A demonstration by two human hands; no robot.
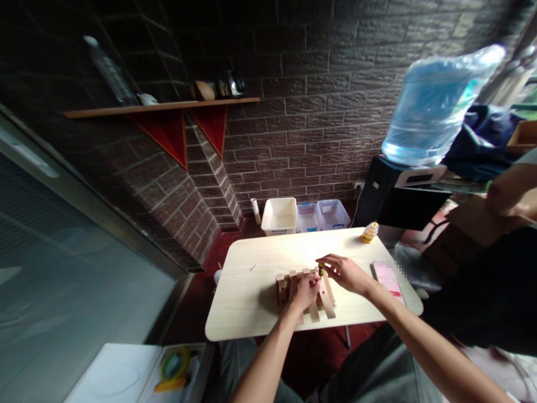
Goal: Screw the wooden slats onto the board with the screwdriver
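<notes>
A small wooden slatted piece point(289, 282) made of several strips lies on the light wooden table point(251, 291). My left hand point(305, 289) rests on top of it, fingers curled over the slats, pressing it down. My right hand point(346, 272) reaches in from the right, its fingers pinched on a small yellow and black tool point(321, 270) at the piece's upper edge. Loose ends of the strips point(327, 305) stick out toward me below my left hand.
A phone with a pink screen point(388, 278) lies at the table's right end; a small yellow bottle point(370, 232) stands at its far right corner. Plastic bins point(280, 215) sit on the floor behind. A water dispenser point(432, 106) stands right. Another person's arm point(509, 190) shows at far right.
</notes>
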